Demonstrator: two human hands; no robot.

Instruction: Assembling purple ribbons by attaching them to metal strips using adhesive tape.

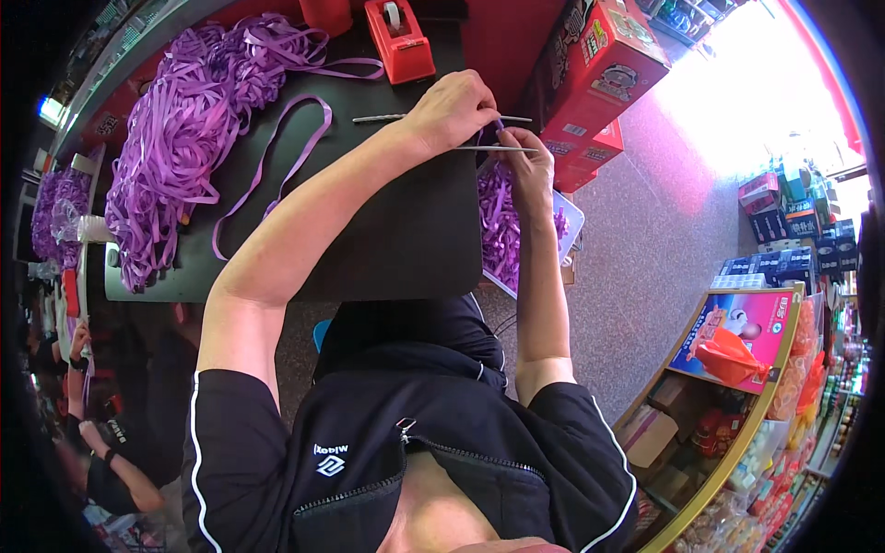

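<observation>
Beyond the table's right edge, my left hand (452, 109) is closed, its fingertips pinching a short stretch of purple ribbon (500, 125). Just right of it, my right hand (529, 170) is closed too, thumb and forefinger together at the ribbon's lower end. Two thin metal rods lie crosswise here: the far rod (373, 118) passes beneath my left hand, and the near rod (475, 148) runs by my right fingers. How the ribbon sits on the rods is hidden. A loose strand of purple ribbon (261, 170) curves over the dark table (387, 230).
A big heap of purple ribbon (184, 129) covers the table's left side. A red tape dispenser (401, 41) stands at the back. Below my right forearm is a white bin (573, 221) of purple pieces. Red cartons (599, 74) rise at right; another person's arm (129, 475) shows at far left.
</observation>
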